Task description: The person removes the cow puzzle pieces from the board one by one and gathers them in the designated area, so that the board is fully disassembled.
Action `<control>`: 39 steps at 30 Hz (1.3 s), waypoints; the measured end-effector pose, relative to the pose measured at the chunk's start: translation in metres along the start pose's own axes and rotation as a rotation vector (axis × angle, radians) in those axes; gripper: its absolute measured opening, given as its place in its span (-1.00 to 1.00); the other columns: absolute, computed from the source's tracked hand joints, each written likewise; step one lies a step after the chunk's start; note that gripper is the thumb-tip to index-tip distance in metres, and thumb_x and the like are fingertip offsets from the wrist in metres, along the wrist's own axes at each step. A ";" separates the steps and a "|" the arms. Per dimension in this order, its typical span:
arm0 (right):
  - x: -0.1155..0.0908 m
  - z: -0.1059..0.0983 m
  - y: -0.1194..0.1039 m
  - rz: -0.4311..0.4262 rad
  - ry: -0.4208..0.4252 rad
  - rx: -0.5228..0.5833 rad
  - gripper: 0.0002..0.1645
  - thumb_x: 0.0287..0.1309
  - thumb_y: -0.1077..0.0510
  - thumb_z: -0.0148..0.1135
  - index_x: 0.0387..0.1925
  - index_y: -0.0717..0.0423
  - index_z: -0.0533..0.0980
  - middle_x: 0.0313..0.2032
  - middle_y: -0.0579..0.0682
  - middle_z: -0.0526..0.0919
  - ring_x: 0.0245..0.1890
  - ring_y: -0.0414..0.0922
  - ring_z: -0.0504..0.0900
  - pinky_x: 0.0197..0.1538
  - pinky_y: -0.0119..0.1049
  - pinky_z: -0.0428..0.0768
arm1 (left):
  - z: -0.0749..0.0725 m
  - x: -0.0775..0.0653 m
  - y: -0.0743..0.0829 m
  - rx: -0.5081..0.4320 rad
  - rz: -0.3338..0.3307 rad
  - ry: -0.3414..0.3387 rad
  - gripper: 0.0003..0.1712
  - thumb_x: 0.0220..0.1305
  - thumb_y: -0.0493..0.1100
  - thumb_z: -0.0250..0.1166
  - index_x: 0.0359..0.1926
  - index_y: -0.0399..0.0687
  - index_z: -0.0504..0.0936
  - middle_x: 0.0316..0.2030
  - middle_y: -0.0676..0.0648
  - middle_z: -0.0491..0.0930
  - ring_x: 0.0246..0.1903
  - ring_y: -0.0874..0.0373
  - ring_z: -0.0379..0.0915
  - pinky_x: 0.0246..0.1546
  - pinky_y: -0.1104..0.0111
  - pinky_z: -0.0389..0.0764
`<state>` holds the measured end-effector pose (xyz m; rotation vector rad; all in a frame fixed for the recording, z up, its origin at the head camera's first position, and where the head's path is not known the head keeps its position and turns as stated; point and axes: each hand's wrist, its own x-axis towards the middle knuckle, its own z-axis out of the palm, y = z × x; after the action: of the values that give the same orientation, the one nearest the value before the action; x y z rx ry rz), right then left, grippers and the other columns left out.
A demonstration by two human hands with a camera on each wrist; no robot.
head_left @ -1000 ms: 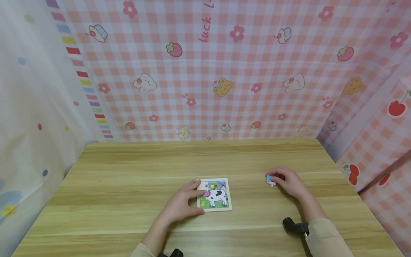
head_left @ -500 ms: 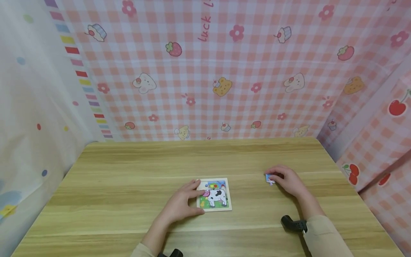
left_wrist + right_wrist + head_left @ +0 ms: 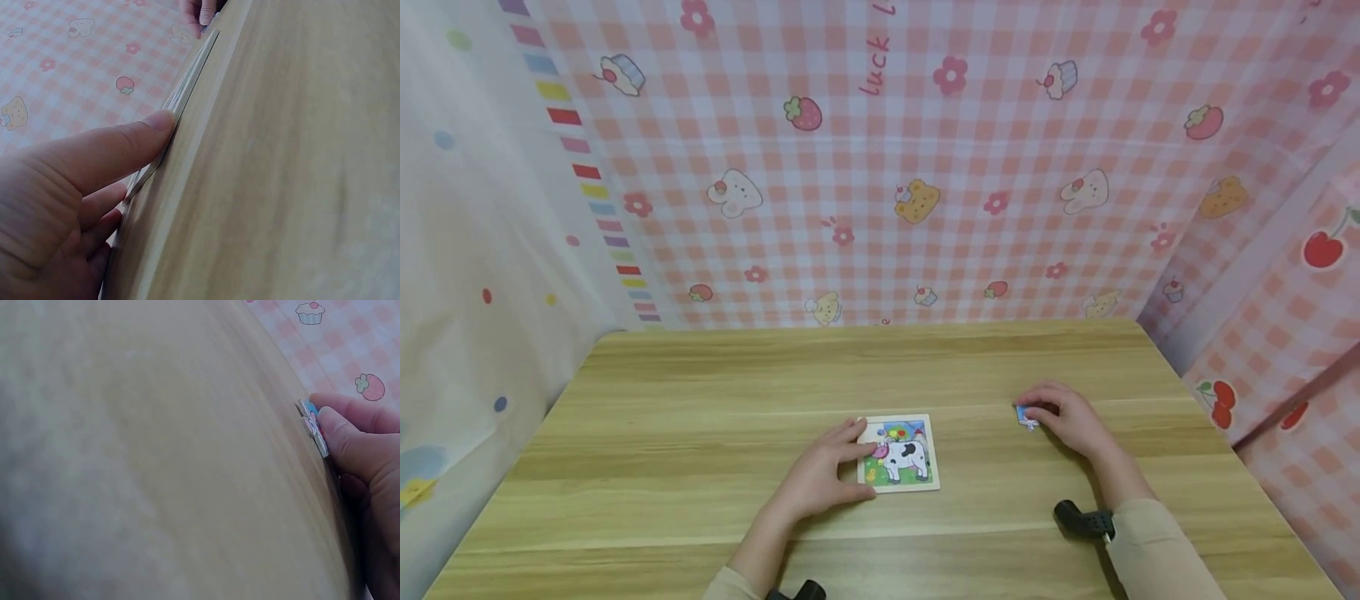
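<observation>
A small square wooden jigsaw puzzle board [image 3: 910,487] with a cow picture lies on the table in the head view. Its upper left part shows pale, without picture. My left hand [image 3: 820,475] holds it from the left, thumb on the near edge and fingers reaching over the far left corner and onto the picture. In the left wrist view the thumb presses against the board's edge [image 3: 194,81]. To the right, my right hand [image 3: 1070,421] pinches a small blue-and-white puzzle piece [image 3: 1023,417] between thumb and forefinger, low over the table; the right wrist view shows this piece [image 3: 314,428] partly behind the thumb.
The wood-grain table [image 3: 700,383] stretches out on all sides of the board. Behind it hangs a pink checked cloth [image 3: 1000,167], with more cloth at the left and right. A black wrist device [image 3: 1082,521] sits by the right sleeve.
My right hand has shifted slightly left and away from me with the puzzle piece, which has turned a little. The left hand and board keep their place.
</observation>
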<state>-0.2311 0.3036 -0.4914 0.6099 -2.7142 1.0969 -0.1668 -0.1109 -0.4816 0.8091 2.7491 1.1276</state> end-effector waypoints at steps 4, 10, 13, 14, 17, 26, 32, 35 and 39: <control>0.001 0.001 0.000 0.014 -0.011 0.017 -0.82 0.20 0.35 0.31 -0.18 0.11 0.71 -0.16 0.00 0.64 -0.20 -0.18 0.54 -0.17 -0.39 0.54 | 0.000 0.000 0.000 -0.003 0.000 0.002 -0.31 -0.03 -0.04 0.58 0.16 -0.15 0.65 0.40 -0.22 0.28 0.43 -0.20 0.06 0.35 -0.14 0.13; 0.001 0.000 -0.003 0.046 -0.011 0.027 -0.83 0.22 0.33 0.30 -0.18 0.11 0.71 -0.17 0.00 0.63 -0.23 -0.19 0.53 -0.19 -0.40 0.53 | 0.000 0.000 0.000 -0.006 -0.001 0.004 -0.31 -0.03 -0.04 0.58 0.16 -0.15 0.65 0.40 -0.22 0.28 0.43 -0.20 0.07 0.35 -0.14 0.14; 0.001 0.000 -0.004 0.054 -0.010 0.029 -0.83 0.23 0.33 0.30 -0.18 0.11 0.71 -0.17 -0.01 0.63 -0.24 -0.20 0.53 -0.20 -0.40 0.53 | 0.000 0.000 0.000 -0.009 0.000 0.005 -0.31 -0.03 -0.04 0.58 0.16 -0.15 0.65 0.40 -0.22 0.28 0.43 -0.20 0.07 0.35 -0.15 0.14; 0.001 0.000 -0.004 0.054 -0.009 0.028 -0.82 0.22 0.33 0.30 -0.18 0.12 0.71 -0.17 0.00 0.63 -0.24 -0.20 0.53 -0.20 -0.40 0.53 | 0.000 0.000 0.000 -0.012 0.000 0.006 -0.31 -0.04 -0.04 0.58 0.16 -0.15 0.65 0.40 -0.21 0.28 0.43 -0.20 0.07 0.35 -0.15 0.13; 0.002 0.000 -0.004 0.061 -0.003 0.029 -0.83 0.23 0.32 0.29 -0.17 0.12 0.71 -0.17 0.00 0.63 -0.23 -0.20 0.53 -0.19 -0.40 0.54 | 0.000 0.000 0.000 -0.022 0.000 0.008 -0.31 -0.04 -0.05 0.59 0.16 -0.15 0.65 0.40 -0.22 0.28 0.43 -0.20 0.07 0.35 -0.15 0.13; 0.003 -0.004 -0.012 0.078 0.029 0.055 -0.83 0.30 0.23 0.27 -0.13 0.14 0.69 -0.14 0.03 0.64 -0.18 -0.19 0.53 -0.14 -0.42 0.52 | 0.000 0.000 0.000 -0.019 -0.008 0.006 -0.31 -0.03 -0.04 0.58 0.16 -0.15 0.64 0.41 -0.21 0.28 0.43 -0.19 0.06 0.35 -0.16 0.13; 0.011 0.001 -0.034 -0.004 -0.002 0.074 -0.80 0.24 0.28 0.32 -0.11 0.23 0.67 -0.16 0.09 0.64 -0.31 -0.15 0.56 -0.28 -0.36 0.58 | 0.000 -0.001 0.001 -0.019 -0.009 0.008 -0.32 -0.03 -0.06 0.58 0.15 -0.16 0.65 0.40 -0.21 0.28 0.43 -0.19 0.05 0.35 -0.16 0.13; 0.017 0.008 -0.045 -0.051 -0.027 0.080 -0.80 0.21 0.31 0.32 -0.12 0.25 0.66 -0.17 0.07 0.65 -0.29 -0.13 0.57 -0.25 -0.34 0.60 | -0.001 0.000 0.001 -0.018 -0.004 0.008 -0.32 -0.03 -0.06 0.59 0.15 -0.17 0.65 0.40 -0.22 0.28 0.43 -0.20 0.06 0.35 -0.16 0.12; 0.022 0.019 -0.057 -0.101 -0.051 0.091 -0.80 0.17 0.34 0.35 -0.13 0.26 0.66 -0.19 0.04 0.68 -0.23 -0.13 0.58 -0.16 -0.27 0.62 | 0.000 0.001 0.001 -0.006 0.002 0.005 -0.30 -0.04 -0.06 0.59 0.16 -0.18 0.64 0.40 -0.24 0.28 0.43 -0.20 0.06 0.35 -0.16 0.12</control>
<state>-0.2267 0.2465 -0.4622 0.7903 -2.6547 1.1999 -0.1669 -0.1103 -0.4806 0.8090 2.7487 1.1390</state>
